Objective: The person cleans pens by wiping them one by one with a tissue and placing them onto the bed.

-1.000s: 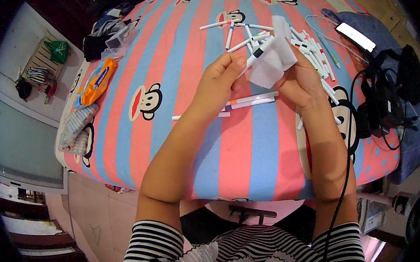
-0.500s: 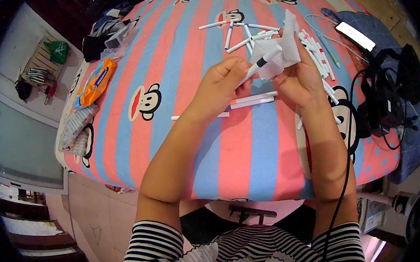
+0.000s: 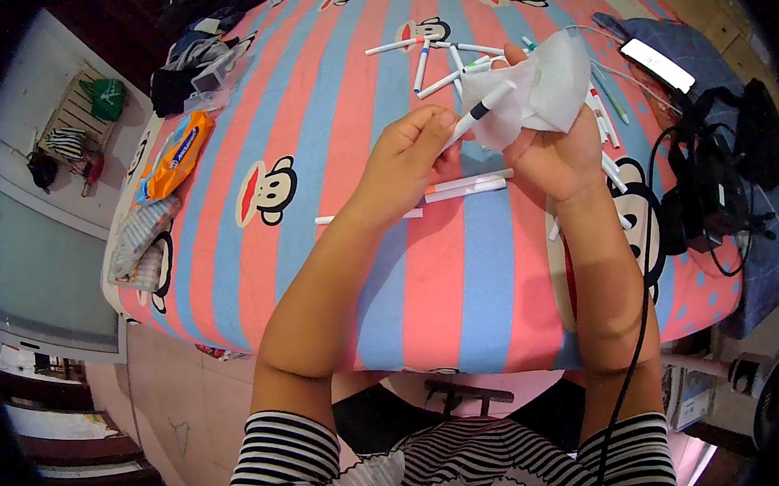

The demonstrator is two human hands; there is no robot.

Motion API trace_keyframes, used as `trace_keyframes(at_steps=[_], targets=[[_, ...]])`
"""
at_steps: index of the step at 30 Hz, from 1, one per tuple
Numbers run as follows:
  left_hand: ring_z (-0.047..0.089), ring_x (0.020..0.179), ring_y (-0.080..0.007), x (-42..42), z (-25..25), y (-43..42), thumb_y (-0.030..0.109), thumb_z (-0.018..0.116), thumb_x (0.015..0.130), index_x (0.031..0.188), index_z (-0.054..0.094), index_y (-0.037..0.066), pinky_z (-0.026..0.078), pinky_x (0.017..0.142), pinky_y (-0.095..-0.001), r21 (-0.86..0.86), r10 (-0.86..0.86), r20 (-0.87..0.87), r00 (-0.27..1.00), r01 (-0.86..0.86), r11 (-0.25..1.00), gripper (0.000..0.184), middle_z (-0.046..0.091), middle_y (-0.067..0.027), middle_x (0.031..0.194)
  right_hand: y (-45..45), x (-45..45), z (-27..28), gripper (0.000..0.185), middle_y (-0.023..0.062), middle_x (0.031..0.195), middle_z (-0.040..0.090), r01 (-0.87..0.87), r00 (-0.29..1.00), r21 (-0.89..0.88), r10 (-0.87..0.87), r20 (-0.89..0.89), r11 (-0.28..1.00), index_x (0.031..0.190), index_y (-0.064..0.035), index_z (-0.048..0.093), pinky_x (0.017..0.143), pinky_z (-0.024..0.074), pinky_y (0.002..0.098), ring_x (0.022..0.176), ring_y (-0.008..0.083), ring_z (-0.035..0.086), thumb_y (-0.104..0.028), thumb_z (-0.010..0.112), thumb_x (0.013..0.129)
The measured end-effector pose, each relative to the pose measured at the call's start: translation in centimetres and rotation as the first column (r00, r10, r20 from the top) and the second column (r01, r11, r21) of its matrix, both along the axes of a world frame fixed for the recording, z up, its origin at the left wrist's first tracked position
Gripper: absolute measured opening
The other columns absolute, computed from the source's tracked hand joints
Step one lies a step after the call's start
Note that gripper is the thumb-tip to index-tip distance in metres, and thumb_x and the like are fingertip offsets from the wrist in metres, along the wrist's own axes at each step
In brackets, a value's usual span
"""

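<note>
My left hand [image 3: 409, 156] is closed around the lower end of a white marker [image 3: 486, 107] with a dark band, its far end slanting up to the right. A white wet wipe [image 3: 561, 85] lies spread over the palm and fingers of my right hand [image 3: 566, 160], which holds it palm up. The marker's upper end is in front of the wipe's left part; whether they touch I cannot tell. Below my hands, several white markers [image 3: 471, 187] lie on the striped bedspread [image 3: 429, 285]. Beyond the wipe is a loose group of more markers [image 3: 422, 67].
On the left edge of the bed lies an orange wipes packet [image 3: 176, 157], with a clear plastic box [image 3: 213, 77] and dark clothes behind it. To the right are a phone [image 3: 657, 65], a cable and a black strapped device [image 3: 716, 198]. A black cord crosses my right arm.
My right hand has opened out and turned more palm up, so the wipe is spread wider and flatter. The marker in my left hand has shifted slightly left.
</note>
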State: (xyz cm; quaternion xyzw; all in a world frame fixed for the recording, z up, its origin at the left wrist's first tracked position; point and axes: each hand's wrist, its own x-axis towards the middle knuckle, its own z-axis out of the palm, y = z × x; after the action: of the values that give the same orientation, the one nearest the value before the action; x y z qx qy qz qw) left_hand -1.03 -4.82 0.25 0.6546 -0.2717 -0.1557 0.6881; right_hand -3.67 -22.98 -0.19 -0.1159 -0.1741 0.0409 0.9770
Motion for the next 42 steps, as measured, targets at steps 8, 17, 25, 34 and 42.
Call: trace_keyframes(at_steps=[8, 17, 25, 34, 42], targets=[[0.037, 0.052, -0.0023, -0.1, 0.1, -0.2, 0.031, 0.044, 0.093, 0.084, 0.057, 0.004, 0.031, 0.045, -0.0171, -0.013, 0.031, 0.02, 0.999, -0.031, 0.999, 0.031, 0.045, 0.0046, 0.063, 0.6, -0.3, 0.4, 0.041, 0.0145, 0.12, 0.049, 0.018, 0.999, 0.025, -0.019, 0.036, 1.0, 0.122, 0.0028, 0.042, 0.099, 0.0381, 0.0428, 0.112, 0.0277, 0.048, -0.025, 0.03, 0.095], [0.036, 0.048, -0.0019, -0.5, 0.5, -0.2, 0.031, 0.043, 0.093, 0.083, 0.058, 0.005, 0.029, 0.043, -0.0176, 0.024, 0.031, -0.053, 0.998, -0.03, 0.999, 0.032, 0.045, 0.0043, 0.061, 1.0, -0.7, 0.9, 0.039, 0.0173, 0.118, 0.05, 0.135, 0.989, -0.103, -0.14, -0.038, 0.985, 0.12, 0.0034, 0.044, 0.096, 0.0403, 0.0391, 0.107, 0.0251, 0.052, -0.022, 0.031, 0.094], [0.035, 0.051, -0.0022, -0.6, 0.8, 0.1, 0.033, 0.045, 0.092, 0.084, 0.057, 0.007, 0.029, 0.045, -0.0175, 0.123, -0.026, -0.05, 0.998, 0.032, 0.992, 0.03, 0.044, 0.0048, 0.063, 1.8, -0.7, 1.6, 0.039, 0.0147, 0.101, 0.061, 0.357, 0.866, -0.508, -0.482, -0.134, 0.784, 0.114, -0.0003, 0.052, 0.086, 0.044, 0.032, 0.096, 0.0213, 0.057, -0.028, 0.032, 0.095], [0.044, 0.069, -0.0061, -0.3, 0.2, 0.0, 0.029, 0.044, 0.093, 0.084, 0.055, 0.006, 0.038, 0.065, -0.0209, 0.192, -0.027, 0.103, 0.994, 0.007, 0.981, 0.027, 0.048, 0.0026, 0.073, 2.2, -1.1, 1.8, 0.042, 0.0119, 0.1, 0.059, 0.464, 0.782, -0.707, -0.622, 0.044, 0.533, 0.116, 0.0001, 0.051, 0.086, 0.0416, 0.0313, 0.098, 0.0187, 0.055, -0.032, 0.033, 0.095], [0.044, 0.075, -0.0065, -0.4, 0.3, 0.1, 0.027, 0.042, 0.093, 0.087, 0.053, 0.005, 0.037, 0.071, -0.0217, 0.136, -0.103, 0.161, 0.982, 0.081, 0.987, 0.026, 0.048, 0.0014, 0.078, 2.0, -0.8, 1.2, 0.043, 0.0116, 0.097, 0.06, 0.508, 0.77, -0.694, -0.631, 0.099, 0.51, 0.115, 0.0003, 0.052, 0.083, 0.0428, 0.0291, 0.092, 0.0167, 0.056, -0.032, 0.032, 0.095]])
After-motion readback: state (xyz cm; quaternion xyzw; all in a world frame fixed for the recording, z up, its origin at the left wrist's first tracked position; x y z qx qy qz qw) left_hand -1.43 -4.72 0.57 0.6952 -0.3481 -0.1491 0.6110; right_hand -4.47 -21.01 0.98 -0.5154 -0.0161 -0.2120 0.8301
